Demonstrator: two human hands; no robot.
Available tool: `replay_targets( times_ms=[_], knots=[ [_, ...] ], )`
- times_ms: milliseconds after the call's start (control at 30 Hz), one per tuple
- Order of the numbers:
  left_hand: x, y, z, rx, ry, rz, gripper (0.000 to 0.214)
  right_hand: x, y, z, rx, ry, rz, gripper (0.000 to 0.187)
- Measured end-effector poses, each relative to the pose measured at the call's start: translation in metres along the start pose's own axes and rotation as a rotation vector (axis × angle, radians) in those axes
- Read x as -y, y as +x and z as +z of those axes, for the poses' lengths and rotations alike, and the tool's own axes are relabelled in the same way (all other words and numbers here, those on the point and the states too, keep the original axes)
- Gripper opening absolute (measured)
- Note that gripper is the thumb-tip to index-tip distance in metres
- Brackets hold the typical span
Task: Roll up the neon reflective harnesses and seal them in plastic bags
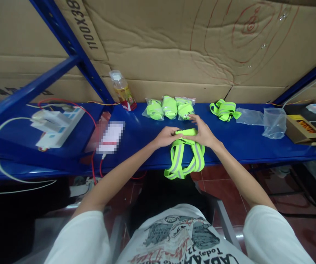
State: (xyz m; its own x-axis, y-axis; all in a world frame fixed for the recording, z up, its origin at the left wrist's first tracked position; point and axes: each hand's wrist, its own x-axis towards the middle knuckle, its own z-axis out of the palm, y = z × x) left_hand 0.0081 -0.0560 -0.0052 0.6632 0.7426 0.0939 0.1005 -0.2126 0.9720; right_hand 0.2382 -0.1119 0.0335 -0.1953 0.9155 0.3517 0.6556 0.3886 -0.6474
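A neon-green reflective strap vest (185,157) with grey stripes hangs over the front edge of the blue shelf (246,143). My left hand (165,137) and my right hand (200,132) both pinch its folded top end, fingers closed on the strap. Just behind my hands lie three clear bags (169,107) each holding a rolled green vest. A loose folded green vest (224,109) lies further right.
Empty clear plastic bags (270,121) lie at the right, beside a small cardboard box (301,129). A bottle (123,90) stands against the cardboard wall. White power strips (56,126) with red and white cables sit at the left. Blue rack beams (67,40) cross the upper left.
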Motion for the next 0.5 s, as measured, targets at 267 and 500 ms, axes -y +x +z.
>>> replay_targets(
  times_ms=[267,500],
  knots=[
    [-0.003,0.000,-0.003,-0.081,0.244,0.098,0.032,0.002,-0.013,-0.006,0.172,-0.283,0.340,0.059],
    [-0.011,0.000,-0.034,-0.043,0.108,-0.062,0.041,0.008,0.000,0.015,0.086,-0.083,0.076,0.051]
  ],
)
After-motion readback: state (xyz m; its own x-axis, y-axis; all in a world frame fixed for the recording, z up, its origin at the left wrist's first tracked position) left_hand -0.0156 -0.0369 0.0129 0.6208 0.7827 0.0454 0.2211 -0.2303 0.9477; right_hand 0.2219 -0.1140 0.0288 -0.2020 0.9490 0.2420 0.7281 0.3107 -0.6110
